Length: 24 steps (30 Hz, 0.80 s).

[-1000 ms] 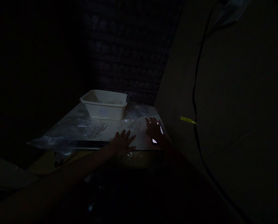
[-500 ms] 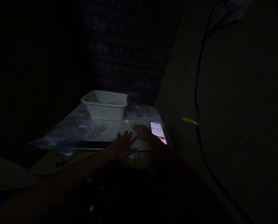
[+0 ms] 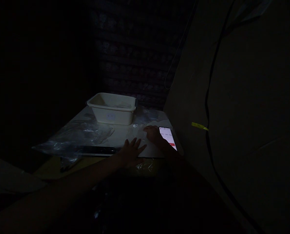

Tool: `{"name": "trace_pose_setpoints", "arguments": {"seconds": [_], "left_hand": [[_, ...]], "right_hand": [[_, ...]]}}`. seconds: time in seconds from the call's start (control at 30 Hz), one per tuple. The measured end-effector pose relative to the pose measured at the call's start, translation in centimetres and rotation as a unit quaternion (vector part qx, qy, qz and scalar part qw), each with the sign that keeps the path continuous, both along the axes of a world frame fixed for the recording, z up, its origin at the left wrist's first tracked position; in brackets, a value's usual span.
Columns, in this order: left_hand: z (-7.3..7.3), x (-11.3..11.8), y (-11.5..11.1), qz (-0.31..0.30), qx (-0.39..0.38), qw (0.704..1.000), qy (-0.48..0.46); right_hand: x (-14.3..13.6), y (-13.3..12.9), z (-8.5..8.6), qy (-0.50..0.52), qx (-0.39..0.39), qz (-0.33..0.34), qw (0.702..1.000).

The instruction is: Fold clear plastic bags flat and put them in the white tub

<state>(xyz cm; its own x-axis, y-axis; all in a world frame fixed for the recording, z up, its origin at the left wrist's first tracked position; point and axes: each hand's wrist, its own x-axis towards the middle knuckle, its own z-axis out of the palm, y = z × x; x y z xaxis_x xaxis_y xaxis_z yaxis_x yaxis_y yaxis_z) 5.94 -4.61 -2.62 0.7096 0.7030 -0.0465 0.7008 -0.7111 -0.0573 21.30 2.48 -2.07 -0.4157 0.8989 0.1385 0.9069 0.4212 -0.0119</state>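
Observation:
The scene is very dark. My left hand [image 3: 132,152] lies with fingers spread at the front edge of a white table [image 3: 122,135]. Beyond it and to the right, my right hand [image 3: 153,134] rests on the table with its fingers drawn together; whether it grips anything is too dark to tell. Right beside that hand lies a phone [image 3: 167,136] with a lit timer screen, partly covered by my right forearm. A cream plastic tub [image 3: 113,115] stands at the back of the table. Clear plastic film [image 3: 86,133] spreads over the table's left side.
A dark cable [image 3: 207,104] with a yellow tag [image 3: 199,126] hangs down along the wall on the right. A thin cord loop [image 3: 168,85] hangs behind the table. More clear plastic [image 3: 145,166] shows below the front edge.
The view has shifted slightly. My right hand has moved a little away from my left hand, and its fingers are more curled in. My left hand stays spread at the edge.

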Motion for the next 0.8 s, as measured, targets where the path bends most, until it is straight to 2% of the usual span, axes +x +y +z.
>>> {"name": "trace_pose_setpoints", "arguments": {"seconds": [0.1, 0.27, 0.33, 0.53, 0.67, 0.8], "left_hand": [[0.1, 0.3, -0.3, -0.014, 0.002, 1.000, -0.002], [0.0, 0.6, -0.6, -0.025, -0.004, 1.000, -0.005], [0.0, 0.7, -0.7, -0.022, -0.003, 1.000, -0.005], [-0.1, 0.8, -0.4, -0.003, -0.003, 1.000, -0.007], [-0.9, 0.8, 1.1, 0.014, 0.021, 0.999, -0.032], [-1.4, 1.1, 2.9, 0.028, 0.026, 0.998, -0.044]], "right_hand": [[0.2, -0.2, 0.0, 0.003, -0.002, 0.004, 1.000], [-0.4, 0.5, 0.1, 0.020, 0.024, -0.163, 0.986], [-0.7, 1.1, 0.0, 0.025, 0.014, -0.190, 0.981], [-1.4, 2.4, 0.2, 0.039, 0.013, -0.168, 0.985], [-0.9, 3.0, 1.2, 0.106, 0.048, -0.146, 0.982], [0.0, 3.0, 1.8, 0.170, 0.100, -0.168, 0.966]]}}
